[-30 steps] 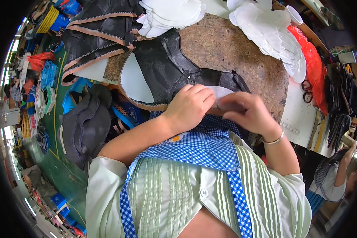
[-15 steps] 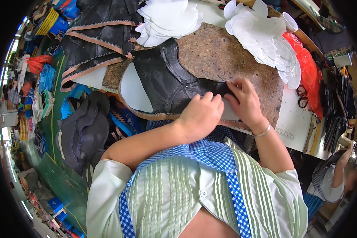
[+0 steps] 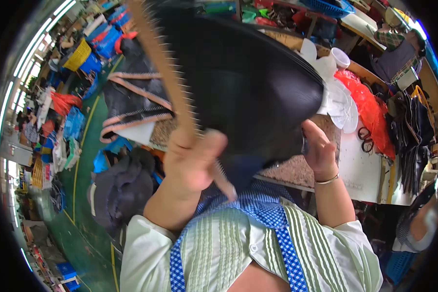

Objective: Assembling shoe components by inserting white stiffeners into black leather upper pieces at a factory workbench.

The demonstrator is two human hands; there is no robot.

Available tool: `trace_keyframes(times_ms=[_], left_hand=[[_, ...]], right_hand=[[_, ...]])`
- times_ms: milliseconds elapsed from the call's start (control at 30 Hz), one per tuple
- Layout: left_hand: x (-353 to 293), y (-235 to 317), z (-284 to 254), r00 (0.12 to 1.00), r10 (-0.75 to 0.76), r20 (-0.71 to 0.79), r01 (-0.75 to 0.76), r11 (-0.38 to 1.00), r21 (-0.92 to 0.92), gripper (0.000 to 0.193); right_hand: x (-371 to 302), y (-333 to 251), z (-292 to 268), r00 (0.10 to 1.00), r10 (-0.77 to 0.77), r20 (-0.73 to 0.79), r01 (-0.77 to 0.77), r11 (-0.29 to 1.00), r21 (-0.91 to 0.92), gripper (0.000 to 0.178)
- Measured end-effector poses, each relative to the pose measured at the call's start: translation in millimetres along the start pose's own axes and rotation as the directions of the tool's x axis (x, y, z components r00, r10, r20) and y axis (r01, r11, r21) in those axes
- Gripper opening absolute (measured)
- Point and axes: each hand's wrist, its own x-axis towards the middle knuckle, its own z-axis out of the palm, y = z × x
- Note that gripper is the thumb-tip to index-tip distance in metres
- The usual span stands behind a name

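Note:
A large black leather shoe upper (image 3: 258,82) is raised in front of me, its smooth side showing. A tan band with zigzag stitching (image 3: 173,73) runs down its left edge. My left hand (image 3: 192,158), blurred by motion, is closed on the lower part of that edge, thumb across the band. By the upper's lower right edge is my right hand (image 3: 321,151), fingers stretched out and thumb apart; whether it touches the leather I cannot tell. Behind the upper, part of a speckled brown board (image 3: 292,170) shows on the table.
White cut pieces (image 3: 343,104), a red plastic bag (image 3: 367,107) and black scissors (image 3: 365,138) lie at the right. More tan-edged black uppers (image 3: 136,92) are at the far left. Dark grey pieces (image 3: 121,190) are heaped left of me. Black pieces (image 3: 409,141) hang at the far right.
The upper has left the board and come up toward me, turned over to its smooth side. My left hand has moved left onto its tan edge; my right hand has come off the narrow strap-like end.

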Motion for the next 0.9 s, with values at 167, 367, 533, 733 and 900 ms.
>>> trace_keyframes(times_ms=[167, 367, 533, 733, 900], left_hand=[[1.3, 5.5, -29.8, 0.994, -0.026, -0.105, -0.053, 0.73, -0.681, 0.043], [-5.9, -16.3, -84.8, 0.77, -0.108, -0.629, 0.093, 0.994, -0.057, 0.045], [18.8, -19.2, -24.2, 0.952, 0.302, -0.059, -0.049, 0.338, 0.94, 0.069], [34.6, -19.1, 11.4, 0.945, 0.023, 0.327, -0.312, 0.374, 0.873, 0.016], [19.0, -14.2, 7.3, 0.918, 0.126, 0.376, -0.396, 0.287, 0.872, 0.016]], right_hand=[[40.1, -42.6, 8.3, 0.945, -0.095, 0.312, 0.176, 0.955, -0.24, 0.071], [41.3, -37.4, 29.6, 0.989, -0.135, -0.061, 0.089, 0.872, -0.482, 0.046], [50.9, -51.4, 51.8, 0.993, -0.118, 0.017, 0.091, 0.656, -0.749, 0.048], [48.4, -64.9, 59.5, 0.936, -0.298, 0.186, 0.301, 0.408, -0.862, 0.027], [53.1, -73.2, 74.3, 0.977, -0.075, 0.199, 0.209, 0.521, -0.827, 0.022]])
